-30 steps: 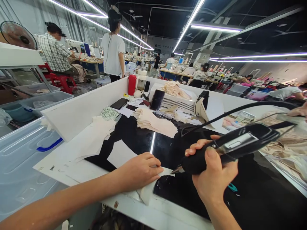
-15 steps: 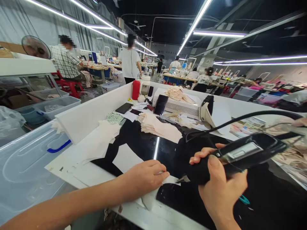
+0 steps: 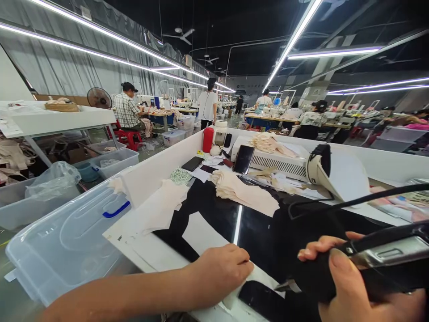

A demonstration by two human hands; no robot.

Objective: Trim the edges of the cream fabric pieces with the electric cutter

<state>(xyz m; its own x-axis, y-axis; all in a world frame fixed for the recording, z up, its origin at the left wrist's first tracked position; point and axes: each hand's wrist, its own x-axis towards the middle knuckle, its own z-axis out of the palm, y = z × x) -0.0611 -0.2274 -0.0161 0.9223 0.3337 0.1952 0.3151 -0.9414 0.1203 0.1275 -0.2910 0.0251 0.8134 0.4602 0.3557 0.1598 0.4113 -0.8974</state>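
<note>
My right hand (image 3: 348, 273) is wrapped around a black corded hand tool (image 3: 389, 255) with a silver plate on its side. The tool's narrow metal tip (image 3: 288, 286) rests at the right end of a flat white cut piece (image 3: 204, 235), perhaps fabric or paper. My left hand (image 3: 223, 270) has its fingers curled and pressed together on this piece, covering its middle. Under both lies a glossy black work surface (image 3: 254, 232). Beyond my left hand sits a stack of pale beige fabric pieces (image 3: 246, 192); more pale pieces (image 3: 164, 208) lie to the left.
A white raised border (image 3: 161, 165) edges the table. Towards the back stand a phone (image 3: 243, 159), a red container (image 3: 208, 139), a white vented box (image 3: 278, 161) and a white curved device (image 3: 325, 167). At left is a lidded clear bin (image 3: 80, 237). Several people work farther off.
The view has swung left, so the table and both hands appear farther right and the tool is partly cut off. The tool's tip stays at the white piece's end; both hands keep their hold.
</note>
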